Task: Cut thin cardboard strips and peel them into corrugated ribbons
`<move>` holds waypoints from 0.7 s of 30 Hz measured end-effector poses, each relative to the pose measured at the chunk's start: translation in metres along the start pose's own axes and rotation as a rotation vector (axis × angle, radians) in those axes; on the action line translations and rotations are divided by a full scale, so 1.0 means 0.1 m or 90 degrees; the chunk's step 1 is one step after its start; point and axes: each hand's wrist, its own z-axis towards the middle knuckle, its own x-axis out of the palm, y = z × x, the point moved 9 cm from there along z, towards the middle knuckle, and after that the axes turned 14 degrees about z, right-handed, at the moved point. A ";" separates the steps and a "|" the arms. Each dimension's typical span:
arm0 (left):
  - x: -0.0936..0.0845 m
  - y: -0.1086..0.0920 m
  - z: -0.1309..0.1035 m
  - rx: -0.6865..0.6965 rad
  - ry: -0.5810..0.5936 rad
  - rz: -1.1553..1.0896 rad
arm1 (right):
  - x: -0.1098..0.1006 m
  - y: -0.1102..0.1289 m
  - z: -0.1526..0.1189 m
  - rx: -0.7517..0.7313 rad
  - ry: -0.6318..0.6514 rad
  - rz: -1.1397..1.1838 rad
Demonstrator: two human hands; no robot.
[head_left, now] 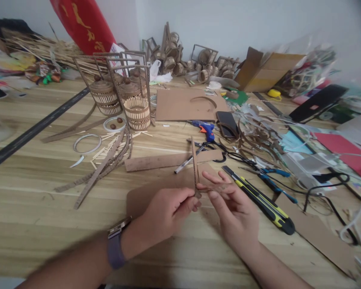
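My left hand (171, 208), with a watch on its wrist, pinches the lower end of a narrow cardboard strip (194, 160) that stands up on edge, its corrugated side showing. Close by, my right hand (239, 208) holds a thin brown strip (215, 188) between thumb and fingers, which reaches toward the left fingertips. Whether the two are one bent strip, I cannot tell. Beyond the hands lie a wider cardboard strip (156, 161), a pen (185, 162) and scissors (219, 150). A yellow and black utility knife (258, 200) rests beside my right hand.
A blue glue gun (206, 129), a phone (227, 123) and blue-handled pliers (273, 178) lie farther back. Small slatted lantern-like baskets (136, 112) stand at the left, near loose sticks (104, 150) and a tape ring (87, 143). Cardboard scraps (255, 136) and a box (267, 70) are at the right.
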 end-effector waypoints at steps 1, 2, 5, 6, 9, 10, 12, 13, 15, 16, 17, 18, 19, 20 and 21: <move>0.00 0.01 0.01 -0.006 0.004 -0.007 | 0.00 0.00 0.00 -0.003 -0.002 -0.007; 0.01 0.02 0.01 -0.017 0.008 -0.022 | 0.01 0.02 -0.01 -0.018 0.002 -0.021; 0.05 0.07 0.03 -0.064 0.024 -0.115 | 0.07 0.11 -0.04 -0.095 0.035 -0.071; 0.06 0.09 0.03 -0.080 0.028 -0.156 | 0.10 0.12 -0.05 -0.115 0.048 -0.086; 0.08 0.13 0.03 -0.119 0.016 -0.229 | 0.15 0.14 -0.06 -0.141 0.076 -0.145; 0.08 0.14 0.03 -0.125 0.006 -0.222 | 0.16 0.14 -0.06 -0.147 0.080 -0.166; 0.06 0.14 0.01 -0.125 -0.011 -0.172 | 0.17 0.15 -0.05 -0.153 0.078 -0.192; 0.05 0.13 0.00 -0.121 -0.016 -0.143 | 0.16 0.16 -0.04 -0.152 0.072 -0.192; 0.03 0.09 -0.03 -0.104 -0.022 -0.095 | 0.14 0.17 -0.04 -0.144 0.058 -0.176; 0.02 0.08 -0.04 -0.094 -0.024 -0.078 | 0.14 0.17 -0.04 -0.138 0.056 -0.164; 0.02 0.05 -0.05 -0.083 -0.023 -0.062 | 0.14 0.16 -0.05 -0.130 0.054 -0.152; 0.02 0.03 -0.06 -0.071 -0.020 -0.048 | 0.13 0.15 -0.05 -0.120 0.050 -0.138; 0.02 0.01 -0.06 -0.061 -0.015 -0.038 | 0.12 0.14 -0.05 -0.108 0.044 -0.122; 0.02 0.00 -0.06 -0.054 -0.008 -0.030 | 0.10 0.13 -0.05 -0.095 0.036 -0.104; 0.02 -0.01 -0.06 -0.050 -0.001 -0.026 | 0.09 0.11 -0.05 -0.083 0.029 -0.084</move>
